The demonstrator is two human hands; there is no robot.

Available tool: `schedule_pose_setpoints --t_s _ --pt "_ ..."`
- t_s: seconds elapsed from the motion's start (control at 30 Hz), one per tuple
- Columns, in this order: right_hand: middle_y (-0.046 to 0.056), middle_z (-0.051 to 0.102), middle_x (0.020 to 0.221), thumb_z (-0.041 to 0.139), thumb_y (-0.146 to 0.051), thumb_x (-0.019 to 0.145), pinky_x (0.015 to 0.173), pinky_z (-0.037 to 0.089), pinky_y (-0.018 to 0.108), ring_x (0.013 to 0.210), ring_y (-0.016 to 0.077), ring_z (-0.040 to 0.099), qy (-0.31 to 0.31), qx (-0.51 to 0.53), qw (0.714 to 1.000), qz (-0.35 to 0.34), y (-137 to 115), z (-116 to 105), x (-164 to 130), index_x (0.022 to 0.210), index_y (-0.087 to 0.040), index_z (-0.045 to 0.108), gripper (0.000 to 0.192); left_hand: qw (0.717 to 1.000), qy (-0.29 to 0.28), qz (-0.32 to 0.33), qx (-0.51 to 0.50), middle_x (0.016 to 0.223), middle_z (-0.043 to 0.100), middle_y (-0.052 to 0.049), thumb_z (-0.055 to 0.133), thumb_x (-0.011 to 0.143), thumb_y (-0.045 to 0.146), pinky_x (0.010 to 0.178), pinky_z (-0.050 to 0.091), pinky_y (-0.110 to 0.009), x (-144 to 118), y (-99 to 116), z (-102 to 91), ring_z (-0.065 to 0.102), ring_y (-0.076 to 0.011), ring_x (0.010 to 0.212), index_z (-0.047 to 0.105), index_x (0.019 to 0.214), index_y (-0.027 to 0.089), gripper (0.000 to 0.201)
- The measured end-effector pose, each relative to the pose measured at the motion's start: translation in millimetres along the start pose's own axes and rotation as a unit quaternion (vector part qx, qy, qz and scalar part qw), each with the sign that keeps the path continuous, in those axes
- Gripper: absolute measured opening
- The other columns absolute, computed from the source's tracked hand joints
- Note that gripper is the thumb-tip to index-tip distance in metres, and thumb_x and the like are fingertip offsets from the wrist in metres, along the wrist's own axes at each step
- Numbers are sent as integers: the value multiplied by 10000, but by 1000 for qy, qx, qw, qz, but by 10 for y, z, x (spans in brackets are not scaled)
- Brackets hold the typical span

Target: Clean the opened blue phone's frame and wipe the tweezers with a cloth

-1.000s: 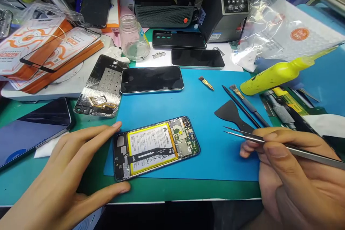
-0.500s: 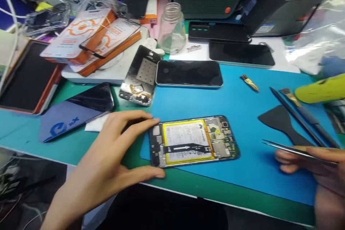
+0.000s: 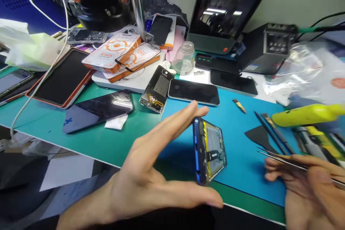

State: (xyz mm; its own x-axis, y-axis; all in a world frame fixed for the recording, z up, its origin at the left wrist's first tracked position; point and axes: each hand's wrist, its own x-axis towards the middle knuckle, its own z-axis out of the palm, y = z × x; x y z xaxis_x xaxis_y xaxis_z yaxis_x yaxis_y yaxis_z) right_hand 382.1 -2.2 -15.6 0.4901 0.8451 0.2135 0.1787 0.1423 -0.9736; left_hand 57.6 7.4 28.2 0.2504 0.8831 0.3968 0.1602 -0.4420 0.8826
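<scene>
My left hand [image 3: 159, 172] grips an opened smartphone [image 3: 214, 149] by one end, fingers at its upper edge and thumb at its lower edge. The phone is tilted up off the blue mat [image 3: 175, 147], its blue end edge facing left. Inside it show a yellow-edged battery and a dark flex cable, seen at a slant. At the lower right, my right hand [image 3: 304, 183] holds a pair of metal tweezers [image 3: 283, 160], tips pointing left and slightly apart. Near those tips lie a black triangular spatula [image 3: 258, 136], a thin black stick [image 3: 269, 133] and a brush [image 3: 280, 134].
Behind the phone lie a black-screened phone [image 3: 194, 91] and a bare phone frame [image 3: 157, 90]. A glass jar [image 3: 185, 57], orange-white boxes [image 3: 114, 50] and a tablet-like device [image 3: 64, 77] stand farther back and left. A yellow bottle [image 3: 304, 115] lies at right. A microscope head [image 3: 99, 3] hangs above.
My left hand has lifted the phone's left end and moved it right, turning it from flat to steeply tilted. The camera view has risen. The tweezers stay in my right hand.
</scene>
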Motion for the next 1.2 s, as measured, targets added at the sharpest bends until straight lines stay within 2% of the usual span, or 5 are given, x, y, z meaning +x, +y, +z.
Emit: schedule_pose_setpoints --t_s 0.17,0.3,0.53,0.83,1.2 --pt "77 815 831 933 -539 946 523 600 345 676 254 788 27 1 1000 -1 -196 125 -33 969 -238 819 322 993 -3 115 9 1803 617 -46 949 946 576 1480 443 -349 172 120 326 630 -253 1660 374 1869 337 1113" --pt "25 789 808 894 -637 1011 605 618 296 679 186 750 10 -86 995 -40 -188 94 -79 1031 -236 828 407 989 -9 145 9 1787 626 -85 950 935 585 1468 498 -418 214 153 449 635 -294 1651 387 1857 325 1111" --pt "67 860 1427 752 -641 1123 1244 637 563 1349 322 823 -55 -229 969 -79 -141 72 -151 1403 -335 831 422 986 -39 155 -37 1797 637 -79 935 960 601 1474 455 -334 205 96 554 579 -237 1707 427 1821 320 1039" --pt "71 835 1513 657 -527 1208 1132 723 442 1254 255 869 -113 -276 945 -137 -133 49 -145 1581 -342 740 425 981 21 185 -58 1697 736 -49 925 955 670 1394 553 -292 241 -31 726 694 -206 1608 494 1807 349 1007" --pt "21 801 1530 499 -273 1245 1199 642 484 1428 257 737 -172 -330 899 -229 -67 94 -132 1689 -428 663 498 987 62 149 -16 1763 672 11 996 948 551 1458 489 -346 74 -78 495 630 -234 1660 509 1808 400 1000"
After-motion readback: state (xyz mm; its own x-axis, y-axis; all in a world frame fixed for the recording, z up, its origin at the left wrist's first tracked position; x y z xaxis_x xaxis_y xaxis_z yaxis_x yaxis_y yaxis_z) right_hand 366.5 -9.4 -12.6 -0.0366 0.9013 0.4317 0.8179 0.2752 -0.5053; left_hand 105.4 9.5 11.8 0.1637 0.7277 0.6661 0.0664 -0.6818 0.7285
